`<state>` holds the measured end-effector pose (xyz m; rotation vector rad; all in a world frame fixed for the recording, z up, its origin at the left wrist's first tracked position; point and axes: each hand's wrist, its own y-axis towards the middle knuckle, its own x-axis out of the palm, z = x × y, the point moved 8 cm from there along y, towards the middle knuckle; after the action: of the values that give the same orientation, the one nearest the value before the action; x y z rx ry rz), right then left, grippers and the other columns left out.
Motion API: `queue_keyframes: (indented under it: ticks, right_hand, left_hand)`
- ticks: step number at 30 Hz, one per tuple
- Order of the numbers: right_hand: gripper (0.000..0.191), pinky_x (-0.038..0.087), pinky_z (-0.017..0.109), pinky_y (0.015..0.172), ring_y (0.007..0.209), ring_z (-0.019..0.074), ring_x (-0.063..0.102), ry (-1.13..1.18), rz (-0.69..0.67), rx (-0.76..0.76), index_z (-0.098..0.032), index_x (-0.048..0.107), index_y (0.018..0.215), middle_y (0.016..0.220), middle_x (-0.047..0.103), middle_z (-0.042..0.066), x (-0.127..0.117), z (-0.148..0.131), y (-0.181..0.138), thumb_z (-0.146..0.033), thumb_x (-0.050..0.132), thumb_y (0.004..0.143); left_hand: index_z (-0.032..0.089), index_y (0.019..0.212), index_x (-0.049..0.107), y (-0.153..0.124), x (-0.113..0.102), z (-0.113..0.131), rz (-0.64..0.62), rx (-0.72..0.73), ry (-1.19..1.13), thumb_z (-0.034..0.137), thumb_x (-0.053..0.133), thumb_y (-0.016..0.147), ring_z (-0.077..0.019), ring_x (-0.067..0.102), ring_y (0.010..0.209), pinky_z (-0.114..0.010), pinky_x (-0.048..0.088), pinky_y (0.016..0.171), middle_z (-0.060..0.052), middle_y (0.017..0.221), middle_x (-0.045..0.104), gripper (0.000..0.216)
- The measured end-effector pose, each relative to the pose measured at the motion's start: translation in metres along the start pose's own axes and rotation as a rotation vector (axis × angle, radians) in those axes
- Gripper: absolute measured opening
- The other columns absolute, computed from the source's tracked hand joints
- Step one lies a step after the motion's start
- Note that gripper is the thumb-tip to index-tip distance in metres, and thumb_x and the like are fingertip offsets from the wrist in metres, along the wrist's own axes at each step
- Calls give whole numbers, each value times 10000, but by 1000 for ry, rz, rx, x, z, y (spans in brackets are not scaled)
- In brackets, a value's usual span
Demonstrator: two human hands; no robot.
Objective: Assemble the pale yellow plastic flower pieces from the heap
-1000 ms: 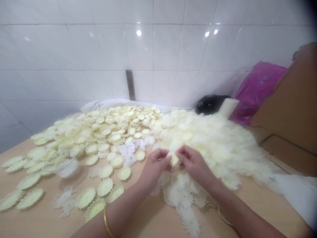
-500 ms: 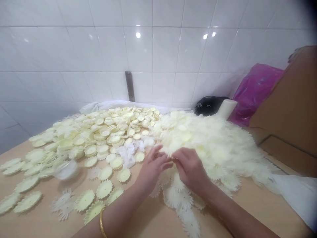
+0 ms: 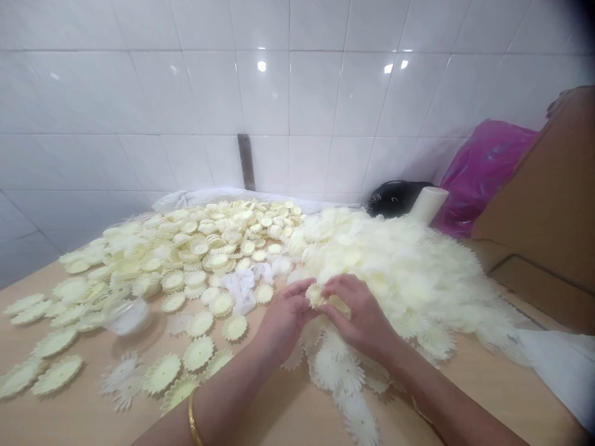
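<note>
Between my two hands is a small pale-yellow scalloped disc [image 3: 315, 295], shaped like a flower piece. My left hand [image 3: 287, 313] pinches its left side with thumb and fingers. From the right, my right hand [image 3: 356, 310] has thumb and fingertips closed on its edge. Below the hands, thin white fringed petal pieces [image 3: 341, 371] lie overlapping on the wooden table [image 3: 260, 412]. Left of my left wrist are loose toothed yellow discs [image 3: 199, 353]. The lower fingers of both hands are partly hidden.
A heap of toothed discs [image 3: 186, 248] covers the left; a fluffy pile of white petals [image 3: 395, 266] fills the right. A clear bowl [image 3: 129, 316] stands at left. Behind are a white roll [image 3: 428, 205], black bag [image 3: 395, 197], magenta bag [image 3: 483, 167] and cardboard box [image 3: 543, 210].
The small disc now shows between my hands; before, the fingers hid what they held. My left fingers have closed in, and my right hand has turned slightly.
</note>
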<state>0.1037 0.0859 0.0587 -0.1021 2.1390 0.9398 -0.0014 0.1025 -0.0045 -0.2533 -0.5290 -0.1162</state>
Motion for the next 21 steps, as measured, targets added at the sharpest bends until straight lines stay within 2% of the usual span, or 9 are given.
queue_keyframes:
  ticks: [4, 6, 10, 15, 19, 21]
  right_hand:
    - [19, 380, 331, 699, 772, 187, 480, -51, -35, 84, -167, 515, 754, 795, 537, 50, 6, 4, -1, -152, 505, 760]
    - [67, 379, 327, 690, 749, 180, 480, -58, -37, 90, -167, 506, 728, 771, 534, 47, 7, 2, -1, -133, 469, 772]
    - [134, 383, 321, 689, 740, 172, 490, 23, -17, 111, -168, 511, 713, 759, 542, 47, 3, 2, 0, -104, 413, 779]
    - [117, 404, 268, 616, 668, 142, 513, 324, -75, 369, -171, 514, 712, 693, 545, 14, 6, 22, -2, -166, 426, 789]
    - [113, 377, 263, 579, 641, 136, 479, 241, -93, 306, -170, 489, 712, 689, 518, 13, 7, 13, -2, -163, 410, 792]
    - [124, 370, 263, 574, 637, 134, 464, 222, -118, 265, -171, 480, 711, 690, 511, 14, 8, 8, -2, -153, 392, 797]
  left_hand:
    - [138, 1061, 564, -7, 9, -3, -46, 29, 116, 75, 532, 686, -171, 548, 919, -318, 421, 875, -89, 1018, 590, 381]
    - [153, 1059, 570, -8, 12, -6, -81, 37, 149, 110, 554, 695, -170, 542, 933, -317, 409, 891, -79, 1023, 592, 367]
    - [139, 959, 597, -3, 7, -9, -48, 17, 89, 56, 513, 675, -143, 563, 802, -330, 442, 838, -69, 894, 610, 308]
    - [136, 802, 583, -2, 4, -7, -14, -28, 47, 50, 528, 658, -108, 546, 615, -354, 480, 754, -22, 680, 569, 176]
    - [149, 842, 586, -7, 13, 0, -88, 36, 168, 223, 603, 695, -142, 568, 697, -360, 485, 737, -44, 782, 582, 165]
    - [148, 830, 595, -9, 16, 4, -112, 86, 281, 249, 609, 692, -149, 564, 736, -327, 487, 717, -50, 820, 582, 172]
